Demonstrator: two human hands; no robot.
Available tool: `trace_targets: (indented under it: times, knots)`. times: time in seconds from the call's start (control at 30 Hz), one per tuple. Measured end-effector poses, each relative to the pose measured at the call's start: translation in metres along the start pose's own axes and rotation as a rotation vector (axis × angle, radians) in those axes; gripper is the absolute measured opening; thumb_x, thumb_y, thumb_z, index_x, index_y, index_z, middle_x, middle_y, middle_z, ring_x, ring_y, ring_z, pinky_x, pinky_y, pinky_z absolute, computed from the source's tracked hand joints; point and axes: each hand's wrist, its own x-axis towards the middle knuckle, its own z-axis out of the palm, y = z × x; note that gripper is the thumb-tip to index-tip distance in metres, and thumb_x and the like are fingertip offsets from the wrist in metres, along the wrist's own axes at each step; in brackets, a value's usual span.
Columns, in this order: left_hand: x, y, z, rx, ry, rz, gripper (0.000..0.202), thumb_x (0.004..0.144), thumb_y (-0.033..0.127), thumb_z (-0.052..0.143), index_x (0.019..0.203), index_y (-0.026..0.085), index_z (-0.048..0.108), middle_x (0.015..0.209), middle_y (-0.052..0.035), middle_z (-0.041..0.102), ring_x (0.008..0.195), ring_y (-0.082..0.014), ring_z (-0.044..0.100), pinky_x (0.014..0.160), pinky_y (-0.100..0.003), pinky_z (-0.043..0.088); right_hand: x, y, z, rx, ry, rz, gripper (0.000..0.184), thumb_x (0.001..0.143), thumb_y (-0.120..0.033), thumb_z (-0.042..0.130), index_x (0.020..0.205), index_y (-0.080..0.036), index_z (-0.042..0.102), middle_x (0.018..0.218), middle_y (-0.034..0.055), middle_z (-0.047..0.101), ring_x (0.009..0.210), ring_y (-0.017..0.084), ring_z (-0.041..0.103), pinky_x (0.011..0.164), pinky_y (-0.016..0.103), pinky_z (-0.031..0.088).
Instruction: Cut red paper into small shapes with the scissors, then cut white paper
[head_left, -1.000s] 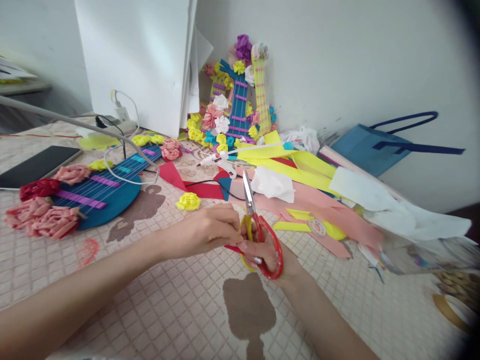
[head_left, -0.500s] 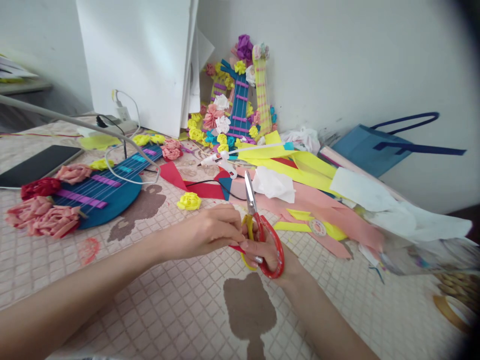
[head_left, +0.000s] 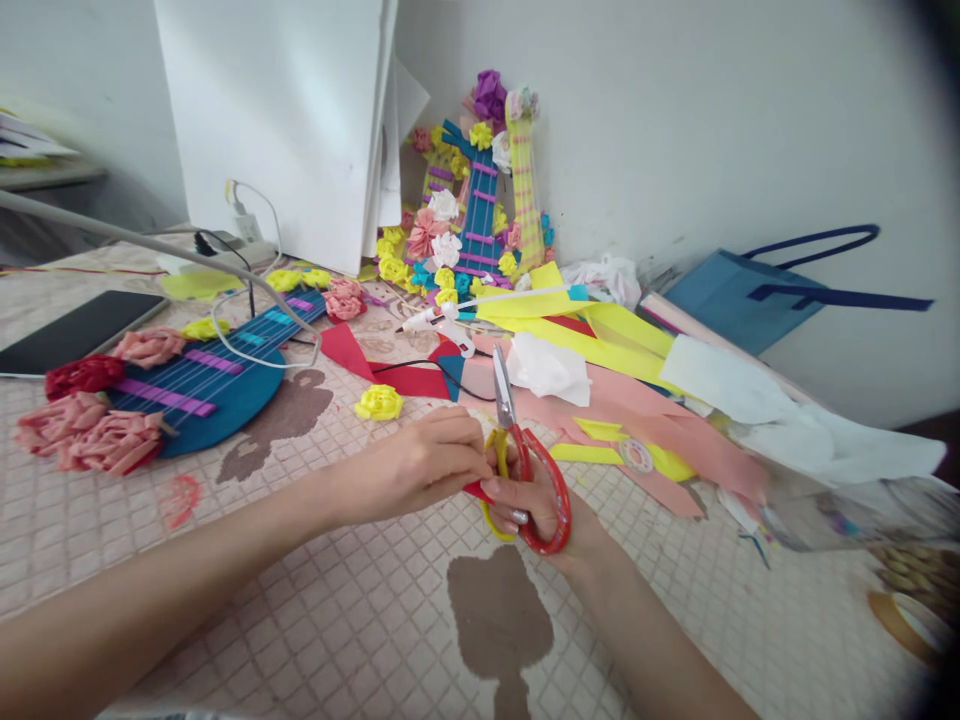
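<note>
In the middle of the view my right hand [head_left: 532, 495] is closed around the scissors [head_left: 504, 395], which have one red and one yellow handle. Their blades point up and away from me, pressed together. A small red strip [head_left: 477, 489] shows between my two hands, under the right thumb. My left hand [head_left: 431, 455] is closed beside it, its fingertips pinched on the strip and close to the yellow handle; most of the strip is hidden. Beyond my left hand a yellow fabric rose [head_left: 379, 402] lies on the patterned tablecloth [head_left: 360, 620].
At the left lies a blue toy guitar [head_left: 225, 410] with pink and red roses. A white glue gun [head_left: 442, 320] rests behind the hands. Pink and yellow strips [head_left: 622, 330] spread to the right. More flowered guitars [head_left: 480, 215] lean against the wall. A tape roll [head_left: 904, 625] sits far right.
Both hands stay almost in place. My left fingers have shifted slightly, and a little more of the red strip shows. The scissors have tilted and moved a touch to the right.
</note>
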Motion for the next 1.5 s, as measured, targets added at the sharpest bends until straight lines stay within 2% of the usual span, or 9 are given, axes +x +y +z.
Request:
trace_targets:
  times: [0.13,0.3,0.43,0.6,0.73,1.1,1.37,1.5]
  knots:
    - [-0.0012,-0.0027,0.0012,-0.061,0.034,-0.044,0.02,0.093,0.013,0.047,0.091,0.013,0.067,0.088,-0.009,0.063,0.083,-0.0165,0.056,0.073,-0.027,0.047,-0.0002,-0.0012,0.0008,0.006,-0.019,-0.017,0.03,0.066,-0.025,0.079,0.076,-0.021,0.05,0.048,-0.0114,0.042,0.036,0.003,0.03,0.037,0.017,0.028]
    - [-0.0022,-0.005,0.0009,-0.094,0.041,-0.019,0.021,0.093,0.011,0.048,0.092,0.014,0.068,0.087,-0.009,0.063,0.081,-0.0158,0.056,0.072,-0.027,0.046,-0.0005,-0.0049,0.0051,0.019,0.001,-0.015,0.033,0.063,-0.026,0.08,0.076,-0.021,0.049,0.048,-0.0119,0.043,0.035,0.003,0.029,0.037,0.017,0.028]
    - [-0.002,-0.0042,0.0007,-0.065,0.04,-0.008,0.021,0.093,0.011,0.048,0.092,0.014,0.068,0.085,-0.0085,0.064,0.081,-0.016,0.055,0.071,-0.027,0.045,-0.0009,-0.0056,0.0058,0.003,0.025,-0.004,0.034,0.062,-0.027,0.08,0.075,-0.021,0.049,0.048,-0.0112,0.043,0.035,0.003,0.03,0.037,0.016,0.027]
    - [-0.0012,-0.0022,0.002,-0.007,0.038,0.036,0.02,0.093,0.01,0.048,0.092,0.014,0.067,0.083,-0.008,0.064,0.079,-0.0159,0.056,0.071,-0.027,0.045,-0.0004,-0.0025,0.0013,0.018,-0.018,0.014,0.031,0.066,-0.026,0.079,0.077,-0.021,0.051,0.048,-0.0112,0.042,0.036,0.003,0.03,0.038,0.017,0.029]
    - [0.0,-0.0004,0.0031,0.022,0.042,0.036,0.015,0.091,0.01,0.052,0.09,0.013,0.066,0.084,-0.0072,0.065,0.079,-0.0153,0.055,0.072,-0.027,0.044,0.0003,-0.0012,0.0025,0.015,-0.004,0.0,0.032,0.065,-0.027,0.08,0.077,-0.021,0.051,0.053,-0.0088,0.048,0.037,0.003,0.032,0.037,0.017,0.028]
    - [-0.0005,-0.0004,-0.0033,-0.017,-0.018,-0.025,0.024,0.093,0.01,0.045,0.097,0.016,0.069,0.088,-0.0083,0.065,0.082,-0.016,0.057,0.071,-0.027,0.047,-0.0009,-0.0034,0.0045,0.056,-0.007,-0.003,0.029,0.063,-0.023,0.079,0.076,-0.02,0.053,0.048,-0.0107,0.044,0.036,0.003,0.031,0.038,0.016,0.027]
    - [-0.0004,-0.0017,-0.001,-0.037,-0.01,-0.016,0.021,0.093,0.011,0.047,0.091,0.015,0.068,0.085,-0.0076,0.064,0.081,-0.0155,0.057,0.071,-0.027,0.046,0.0008,-0.0021,0.0031,0.025,-0.025,0.001,0.029,0.064,-0.024,0.079,0.076,-0.02,0.052,0.049,-0.0113,0.044,0.036,0.002,0.03,0.038,0.016,0.028]
    - [-0.0007,-0.0012,0.002,-0.055,0.024,-0.015,0.018,0.092,0.014,0.051,0.087,0.015,0.068,0.085,-0.0067,0.064,0.081,-0.0148,0.057,0.073,-0.026,0.046,0.0008,0.0001,0.0014,0.021,-0.019,-0.014,0.029,0.065,-0.024,0.079,0.078,-0.021,0.053,0.053,-0.0095,0.047,0.038,0.003,0.034,0.038,0.016,0.028]
